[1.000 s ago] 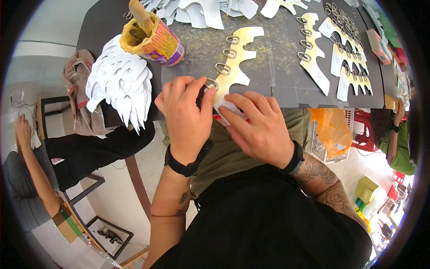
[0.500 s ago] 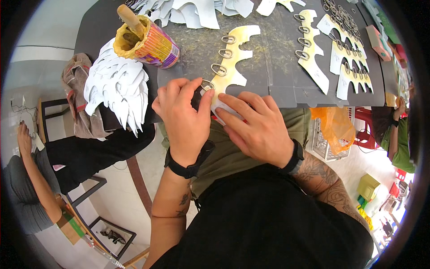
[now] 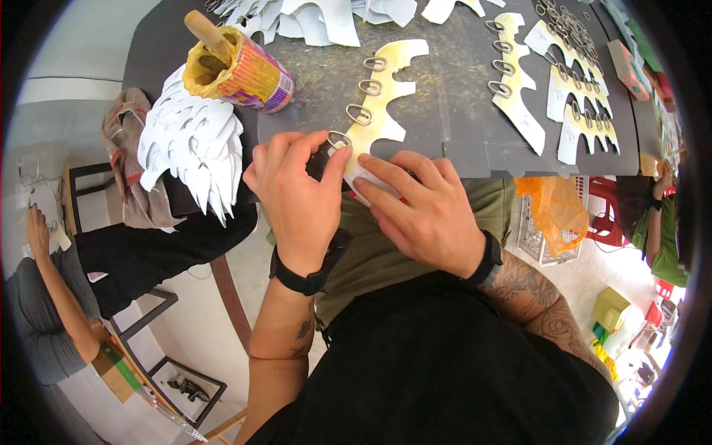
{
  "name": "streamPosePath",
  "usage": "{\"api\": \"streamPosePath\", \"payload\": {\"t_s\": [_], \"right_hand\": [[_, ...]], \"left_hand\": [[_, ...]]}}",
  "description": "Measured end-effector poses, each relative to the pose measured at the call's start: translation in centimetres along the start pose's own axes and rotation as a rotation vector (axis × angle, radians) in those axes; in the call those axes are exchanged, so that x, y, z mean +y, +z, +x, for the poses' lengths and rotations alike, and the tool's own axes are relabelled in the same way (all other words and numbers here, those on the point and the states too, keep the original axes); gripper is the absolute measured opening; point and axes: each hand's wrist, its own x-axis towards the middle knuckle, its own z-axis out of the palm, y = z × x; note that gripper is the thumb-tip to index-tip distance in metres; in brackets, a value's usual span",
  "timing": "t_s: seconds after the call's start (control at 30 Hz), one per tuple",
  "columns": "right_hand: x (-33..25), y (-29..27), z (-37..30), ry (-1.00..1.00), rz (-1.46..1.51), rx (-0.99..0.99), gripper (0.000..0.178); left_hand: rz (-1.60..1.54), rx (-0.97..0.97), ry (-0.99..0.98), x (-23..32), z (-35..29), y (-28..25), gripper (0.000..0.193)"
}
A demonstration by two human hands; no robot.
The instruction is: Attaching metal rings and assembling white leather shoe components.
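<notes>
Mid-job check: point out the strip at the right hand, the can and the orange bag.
Strip (image 3: 381, 101): head view, on its yellow-coated middle.
Can (image 3: 259, 78): head view, on its printed side wall.
Orange bag (image 3: 556, 213): head view, on its crumpled side.

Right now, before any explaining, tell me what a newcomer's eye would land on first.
The bright tub with a yellow-smeared rim, upper left, probably catches the eye first, a wooden stick leaning in it. Then comes the yellow-coated strip near the middle, metal rings along its left edge, the left hand at the nearest ring and the right hand on the strip's near end. An orange bag shows below the dark table at right.
</notes>
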Motion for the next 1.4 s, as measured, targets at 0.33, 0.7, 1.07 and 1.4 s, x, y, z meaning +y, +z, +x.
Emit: {"api": "streamPosePath", "payload": {"t_s": [0.33,0.7,1.07,1.4], "right_hand": [[0.1,0.0,0.1,0.003,0.009,-0.002,0.045],[0.3,0.1,0.1,-0.007,-0.002,0.005,0.039],[0.4,0.4,-0.2,0.009,0.029,0.021,0.05],[0.2,0.3,0.0,0.01,0.017,0.025,0.038]], "left_hand": [[-0.08,-0.016,0.061,-0.7,0.5,0.3,0.028],[-0.027,0.04,0.018,0.0,0.4,0.0,0.029],[-0.159,-0.023,0.031,-0.7,0.7,0.3,0.028],[-0.203,-0.068,0.056,-1.2,1.3,0.1,0.029]]}}
